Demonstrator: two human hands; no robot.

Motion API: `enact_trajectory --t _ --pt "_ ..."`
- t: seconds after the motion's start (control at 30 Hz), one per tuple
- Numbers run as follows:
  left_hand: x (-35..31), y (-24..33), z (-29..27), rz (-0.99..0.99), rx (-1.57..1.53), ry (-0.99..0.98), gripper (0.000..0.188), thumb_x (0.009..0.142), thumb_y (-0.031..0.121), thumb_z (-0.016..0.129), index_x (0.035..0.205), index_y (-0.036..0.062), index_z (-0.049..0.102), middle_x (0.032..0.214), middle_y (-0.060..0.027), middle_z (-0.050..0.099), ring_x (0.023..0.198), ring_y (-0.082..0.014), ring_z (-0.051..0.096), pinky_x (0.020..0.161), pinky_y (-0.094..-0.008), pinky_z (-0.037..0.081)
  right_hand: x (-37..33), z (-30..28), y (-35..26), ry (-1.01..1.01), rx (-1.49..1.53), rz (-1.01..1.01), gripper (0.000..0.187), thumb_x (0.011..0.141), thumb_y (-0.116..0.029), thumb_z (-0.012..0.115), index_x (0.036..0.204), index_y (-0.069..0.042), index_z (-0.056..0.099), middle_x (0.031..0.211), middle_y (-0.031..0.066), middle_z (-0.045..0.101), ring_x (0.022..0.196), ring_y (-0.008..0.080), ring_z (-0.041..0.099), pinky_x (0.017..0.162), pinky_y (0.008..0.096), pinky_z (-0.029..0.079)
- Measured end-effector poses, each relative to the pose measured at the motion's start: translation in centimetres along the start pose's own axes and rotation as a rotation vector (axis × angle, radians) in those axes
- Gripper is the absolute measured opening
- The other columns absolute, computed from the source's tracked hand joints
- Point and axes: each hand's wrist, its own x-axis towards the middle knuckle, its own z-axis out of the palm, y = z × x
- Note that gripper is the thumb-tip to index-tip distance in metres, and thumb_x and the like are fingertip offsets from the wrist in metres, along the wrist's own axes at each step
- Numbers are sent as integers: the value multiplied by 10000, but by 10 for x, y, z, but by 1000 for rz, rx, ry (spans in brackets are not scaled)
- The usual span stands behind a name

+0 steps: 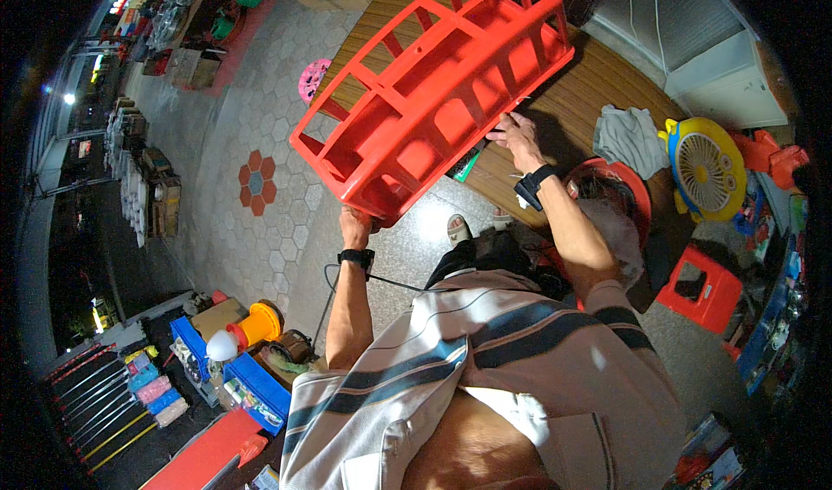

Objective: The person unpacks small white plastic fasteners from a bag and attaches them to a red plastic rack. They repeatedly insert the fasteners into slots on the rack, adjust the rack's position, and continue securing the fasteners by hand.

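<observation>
A red plastic rack (412,113) with open compartments and cut-out sides is tilted diagonally in front of me. Its far right end reaches over the wooden table (624,87), its near left end over the floor. My left hand (355,227) is closed around its near left corner, fingers partly hidden behind the plastic. At the long near edge, my right hand (517,139) has bent fingers against the rack, above the tabletop; the rack hides some fingertips. A small dark item with a green edge (468,165) shows at the table edge beneath the rack.
Right of the table are a grey cloth (626,139), a yellow fan (706,169), a red basin (637,191) and a red stool (702,289). A pink round seat (314,80) stands beyond the rack. Blue bins (258,390) and a yellow spool (260,325) sit at lower left.
</observation>
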Motion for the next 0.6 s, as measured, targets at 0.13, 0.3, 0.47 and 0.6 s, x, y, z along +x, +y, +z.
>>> enact_trajectory --t 0.13,0.3,0.47,0.6 --pt "-6 1 1 29 -45 -24 201 889 184 568 859 5 654 620 -100 650 501 -192 639 433 -326 503 9 1 2 29 -10 14 294 981 -321 560 1123 -65 580 944 66 702 701 168 712 544 229 492" --pt "-8 1 3 63 -10 -5 163 886 143 561 875 4 647 637 -98 653 487 -184 623 428 -314 493 17 -1 1 54 -3 28 249 961 -327 604 1016 -83 606 865 43 686 664 164 705 512 227 487" --pt "-10 4 3 79 65 16 181 892 139 553 877 -9 656 668 -116 672 501 -188 640 445 -314 527 17 -6 6 6 131 86 222 926 -344 659 971 -131 617 839 4 673 690 145 687 578 241 495" --pt "-15 9 5 70 144 1 199 900 148 553 870 -21 653 656 -113 665 496 -187 636 434 -314 522 17 -8 10 -7 215 100 203 900 -344 696 944 -164 615 817 -15 661 714 131 668 629 255 498"
